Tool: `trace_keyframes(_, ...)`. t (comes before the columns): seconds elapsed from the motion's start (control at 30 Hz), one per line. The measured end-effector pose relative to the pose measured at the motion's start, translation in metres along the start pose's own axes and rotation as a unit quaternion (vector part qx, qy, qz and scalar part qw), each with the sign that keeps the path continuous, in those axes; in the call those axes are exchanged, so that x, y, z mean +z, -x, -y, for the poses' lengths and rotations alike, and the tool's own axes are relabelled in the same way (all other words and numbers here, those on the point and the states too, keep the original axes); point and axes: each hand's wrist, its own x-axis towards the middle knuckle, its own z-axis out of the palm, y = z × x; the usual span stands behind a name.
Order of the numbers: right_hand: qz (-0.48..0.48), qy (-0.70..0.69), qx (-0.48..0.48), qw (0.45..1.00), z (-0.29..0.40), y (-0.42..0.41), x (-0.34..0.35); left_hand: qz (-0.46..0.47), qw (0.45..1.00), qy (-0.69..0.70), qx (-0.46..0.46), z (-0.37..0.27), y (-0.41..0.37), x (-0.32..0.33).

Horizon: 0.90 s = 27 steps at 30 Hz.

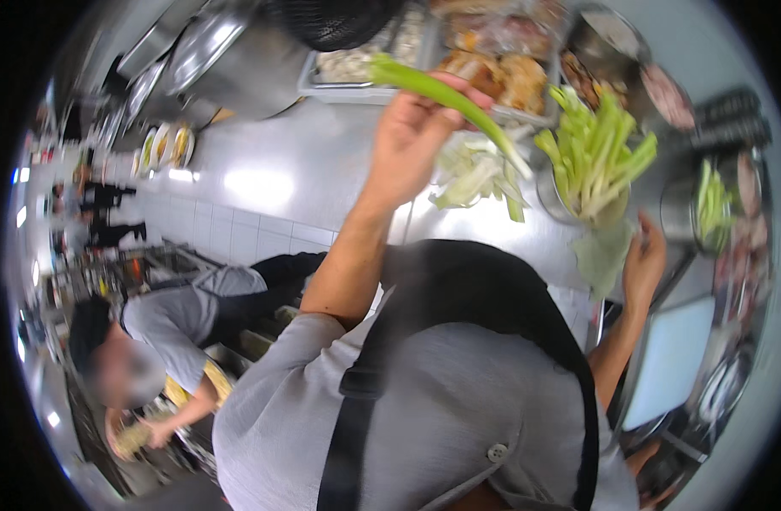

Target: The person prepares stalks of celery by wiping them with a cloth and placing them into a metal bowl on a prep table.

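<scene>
My left hand [422, 121] grips a long, celery-like green stalk [454, 99] between thumb and fingers, above the steel counter [313, 153]. Beneath the stalk's pale end lies a loose pile of pale green trimmings [473, 172]. To the right, a round metal container [553, 191] holds a bunch of upright green stalks [598, 153]. Lower down, my right hand [645, 255] is beside a limp, pale green sheet [601, 259], perhaps a leaf or cloth. Whether the fingers hold this sheet is not clear.
Food tubs hold white pieces [345, 67] and browned meat [521, 83]. Another metal pot [677, 211] contains cut green stalks [713, 207]. A pale cutting board [671, 364] lies at the right. A co-worker [179, 319] bends over noodles [135, 441] at the left.
</scene>
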Motion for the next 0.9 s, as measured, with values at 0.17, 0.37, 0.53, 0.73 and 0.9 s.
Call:
trace_keyframes(0.17, 0.073, 0.076, 0.024, 0.994, -0.122, 0.056, 0.072, -0.014, 0.976, -0.208, 0.066, 0.029, 0.01, 0.041)
trace_keyframes(0.37, -0.085, -0.295, 0.056, 0.95, -0.017, 0.053, -0.049, 0.05, 0.942, -0.332, 0.023, 0.022, 0.007, 0.096)
trace_keyframes(0.53, 0.134, -0.304, -0.163, 0.929, 0.066, 0.0, 0.001, 0.145, 0.953, -0.262, 0.051, 0.045, 0.017, 0.124)
trace_keyframes(0.73, 0.14, -0.301, -0.175, 0.927, 0.122, -0.021, 0.035, 0.091, 0.933, -0.346, -0.021, 0.009, 0.014, 0.096)
trace_keyframes(0.9, 0.11, -0.242, -0.235, 0.935, 0.152, -0.026, 0.03, -0.008, 0.921, -0.367, 0.128, -0.019, 0.008, 0.085)
